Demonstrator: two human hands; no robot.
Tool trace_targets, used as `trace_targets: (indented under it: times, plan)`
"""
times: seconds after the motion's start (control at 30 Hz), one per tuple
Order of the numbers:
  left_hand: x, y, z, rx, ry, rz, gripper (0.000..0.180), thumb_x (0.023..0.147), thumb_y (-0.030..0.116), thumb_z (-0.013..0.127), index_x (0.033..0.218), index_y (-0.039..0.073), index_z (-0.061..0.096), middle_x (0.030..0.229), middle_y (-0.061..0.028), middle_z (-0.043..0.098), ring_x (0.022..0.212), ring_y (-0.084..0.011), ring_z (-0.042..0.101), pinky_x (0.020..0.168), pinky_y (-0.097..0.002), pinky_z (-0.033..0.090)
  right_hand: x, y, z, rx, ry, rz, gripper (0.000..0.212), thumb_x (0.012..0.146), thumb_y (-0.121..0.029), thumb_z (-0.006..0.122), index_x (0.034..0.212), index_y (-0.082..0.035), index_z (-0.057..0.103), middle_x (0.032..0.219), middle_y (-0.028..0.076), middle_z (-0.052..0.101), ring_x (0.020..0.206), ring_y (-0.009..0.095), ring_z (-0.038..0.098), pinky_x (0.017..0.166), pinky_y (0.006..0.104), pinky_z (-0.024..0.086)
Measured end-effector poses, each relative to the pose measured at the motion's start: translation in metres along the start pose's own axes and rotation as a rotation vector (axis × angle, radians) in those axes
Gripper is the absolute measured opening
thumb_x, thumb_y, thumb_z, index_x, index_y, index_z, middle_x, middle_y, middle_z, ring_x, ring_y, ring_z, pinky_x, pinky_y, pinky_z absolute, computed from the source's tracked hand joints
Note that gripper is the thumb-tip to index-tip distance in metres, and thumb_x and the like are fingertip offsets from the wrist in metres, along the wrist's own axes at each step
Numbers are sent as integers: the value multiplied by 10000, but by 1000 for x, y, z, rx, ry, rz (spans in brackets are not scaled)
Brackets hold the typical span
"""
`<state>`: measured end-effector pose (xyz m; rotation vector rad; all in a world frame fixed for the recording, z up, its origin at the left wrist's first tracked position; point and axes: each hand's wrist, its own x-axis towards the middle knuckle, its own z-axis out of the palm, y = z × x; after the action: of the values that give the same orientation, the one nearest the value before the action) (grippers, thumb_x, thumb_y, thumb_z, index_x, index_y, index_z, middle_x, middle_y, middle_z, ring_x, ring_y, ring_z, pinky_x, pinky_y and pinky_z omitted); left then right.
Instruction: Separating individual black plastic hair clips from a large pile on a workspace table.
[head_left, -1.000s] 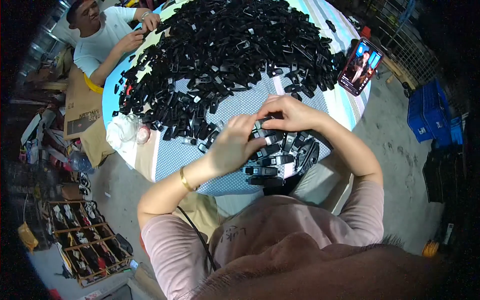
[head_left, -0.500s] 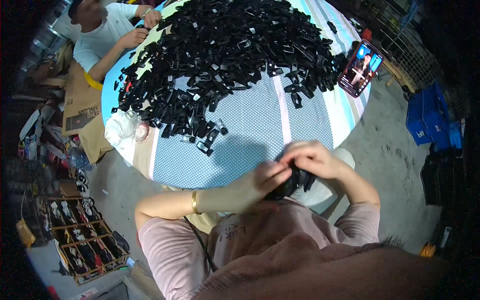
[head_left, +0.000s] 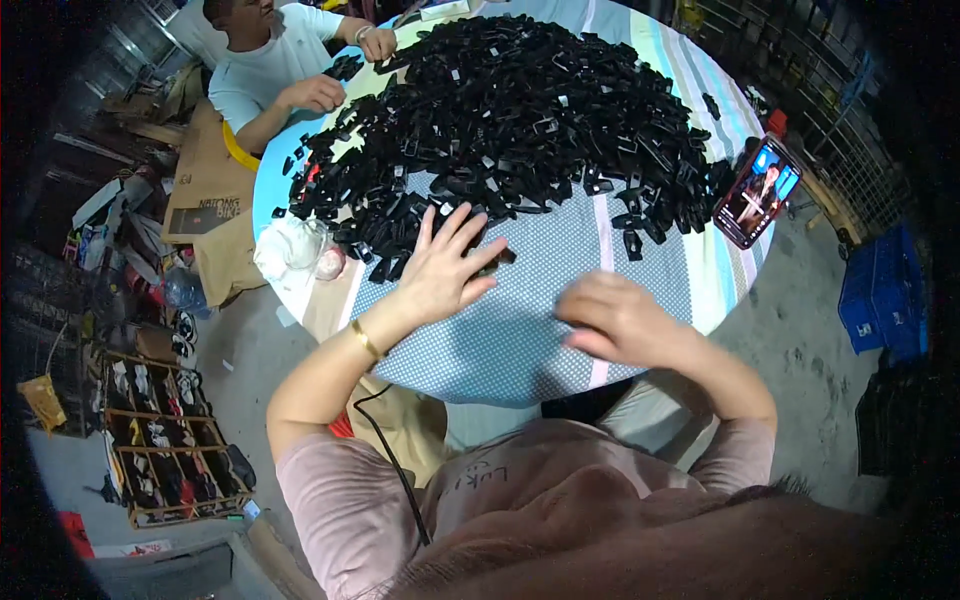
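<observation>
A wide heap of small black plastic clip-like pieces (head_left: 520, 110) covers the far and middle part of the round table. My left hand (head_left: 440, 265) reaches to the heap's near edge, palm down, its fingers spread over the closest pieces. No held piece shows in it. My right hand (head_left: 615, 318) is over the near right of the patterned tablecloth (head_left: 520, 350), apart from the heap. Motion smears its fingers, which look bent, and whether anything is between them cannot be made out.
A phone (head_left: 755, 195) playing a video stands at the table's right. A white plastic bag (head_left: 288, 250) lies at the left edge. Across the table another person (head_left: 265, 75) has both hands at the heap. A blue crate (head_left: 885, 300) stands on the floor at right.
Both hands have moved up from my lap onto the table, the left one opening out at the heap. The black thing they held at the lap is out of sight. The view has shifted.
</observation>
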<state>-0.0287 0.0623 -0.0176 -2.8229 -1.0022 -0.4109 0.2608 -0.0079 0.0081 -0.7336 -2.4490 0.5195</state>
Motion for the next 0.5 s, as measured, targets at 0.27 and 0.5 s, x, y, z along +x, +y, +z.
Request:
trace_targets:
  times: [0.27, 0.5]
  plan:
    - [53, -73, 12, 377, 167, -68, 450, 877, 261, 611, 1295, 117, 527, 1292, -143, 507, 1280, -333, 415, 1071, -567, 295, 73, 94, 17, -654, 121, -19, 413, 842, -317, 662, 1192, -111, 587, 1360, 139, 481, 1300, 316, 419, 1054, 532, 331]
    - [107, -137, 29, 440, 160, -436, 439, 906, 332, 570, 1282, 108, 535, 1347, -164, 466, 1321, -365, 353, 1040, -666, 272, 68, 120, -6, -767, 280, 156, 387, 757, -145, 694, 1134, -152, 606, 1339, 106, 516, 1270, 314, 455, 1028, 498, 365]
